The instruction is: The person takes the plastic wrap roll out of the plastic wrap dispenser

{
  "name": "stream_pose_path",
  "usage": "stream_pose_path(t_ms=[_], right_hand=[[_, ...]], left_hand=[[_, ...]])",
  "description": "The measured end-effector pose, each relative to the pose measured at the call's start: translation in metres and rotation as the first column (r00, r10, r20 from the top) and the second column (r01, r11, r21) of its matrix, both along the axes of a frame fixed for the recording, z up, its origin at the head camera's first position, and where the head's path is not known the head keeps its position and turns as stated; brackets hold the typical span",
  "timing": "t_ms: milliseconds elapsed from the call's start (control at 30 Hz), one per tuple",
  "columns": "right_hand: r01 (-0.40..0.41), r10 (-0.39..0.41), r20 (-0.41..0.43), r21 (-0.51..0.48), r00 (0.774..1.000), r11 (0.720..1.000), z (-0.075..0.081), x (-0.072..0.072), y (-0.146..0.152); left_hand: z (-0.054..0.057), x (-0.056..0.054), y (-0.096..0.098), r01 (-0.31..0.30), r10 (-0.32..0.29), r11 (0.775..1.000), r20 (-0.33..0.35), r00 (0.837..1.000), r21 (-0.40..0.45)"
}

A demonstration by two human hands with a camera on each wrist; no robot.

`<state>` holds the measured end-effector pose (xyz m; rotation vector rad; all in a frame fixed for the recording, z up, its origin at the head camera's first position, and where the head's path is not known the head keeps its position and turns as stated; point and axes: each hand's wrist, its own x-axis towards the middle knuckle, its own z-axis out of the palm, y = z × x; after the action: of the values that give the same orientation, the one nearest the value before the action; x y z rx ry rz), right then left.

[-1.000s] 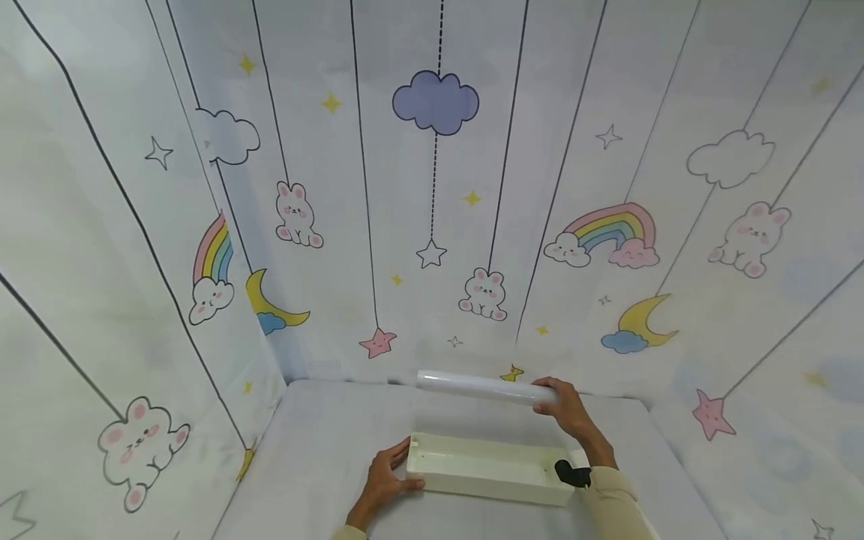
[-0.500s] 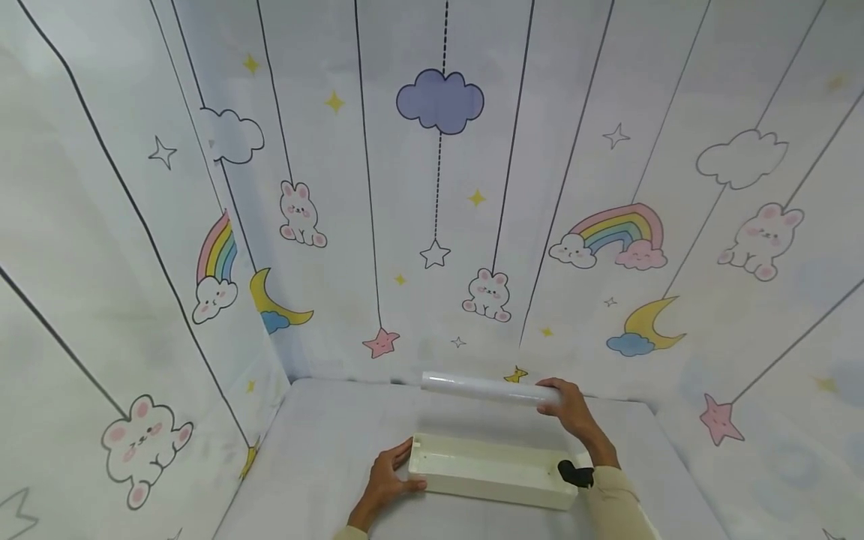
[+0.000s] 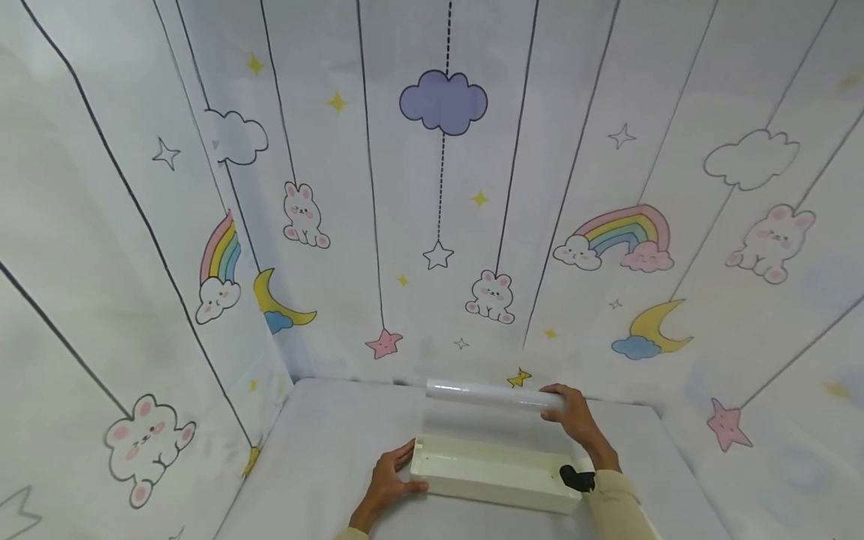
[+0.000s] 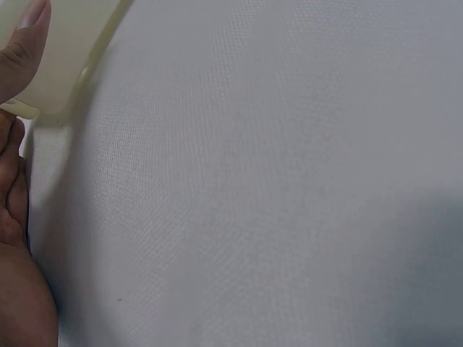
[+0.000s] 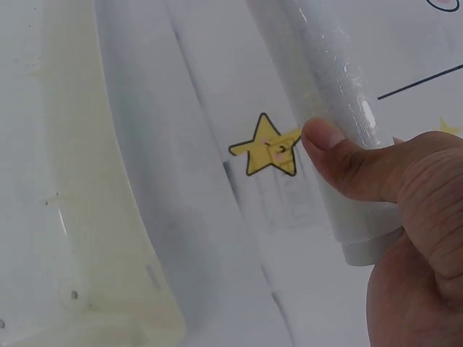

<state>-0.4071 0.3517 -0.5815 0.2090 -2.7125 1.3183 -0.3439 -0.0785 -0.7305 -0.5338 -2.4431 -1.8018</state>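
A long cream plastic box (image 3: pixel 499 491), open at the top, lies lengthwise on the white surface. My left hand (image 3: pixel 390 478) grips its left end, thumb on the near side and fingers at the back; in the left wrist view the thumb (image 4: pixel 25 54) presses the box wall. My right hand (image 3: pixel 572 414) holds a roll of clear, shiny film (image 3: pixel 482 395) by its right end, above and behind the box. A pale core end (image 5: pixel 364 251) sticks out past the film in the right wrist view, with the thumb (image 5: pixel 347 159) across the roll.
A white cloth (image 3: pixel 317 457) covers the table. Patterned sheets (image 3: pixel 439 187) with bunnies, clouds and stars rise behind and on both sides. A black wrist-worn device (image 3: pixel 576 478) overlaps the box's right end in the head view.
The roll in my right hand has come down slightly. My left hand keeps its hold on the box, and the head view has shifted a little.
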Motion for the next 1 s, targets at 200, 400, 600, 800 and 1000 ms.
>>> stream_pose_path(t_ms=[200,400,600,800,1000], right_hand=[[0.013,-0.013,0.015,0.0,1.0,1.0,-0.014,0.0,-0.003],[0.018,-0.018,0.03,0.009,0.999,1.0,-0.027,0.0,-0.006],[0.028,-0.028,0.03,0.005,0.999,1.0,-0.038,-0.003,-0.006],[-0.013,0.013,0.02,0.013,1.0,1.0,-0.044,-0.014,-0.01],[-0.001,0.001,0.028,0.016,1.0,1.0,-0.045,-0.02,-0.01]], left_hand=[[-0.004,0.001,0.001,0.0,-0.001,1.0,0.058,0.998,0.01],[-0.006,0.005,0.003,-0.018,0.019,1.0,0.089,0.996,-0.006],[-0.005,0.007,0.003,-0.015,0.018,1.0,0.117,0.993,-0.025],[0.001,0.003,0.001,-0.038,0.041,0.999,0.147,0.988,-0.024],[0.005,-0.003,0.004,-0.02,0.018,1.0,0.143,0.99,0.007]])
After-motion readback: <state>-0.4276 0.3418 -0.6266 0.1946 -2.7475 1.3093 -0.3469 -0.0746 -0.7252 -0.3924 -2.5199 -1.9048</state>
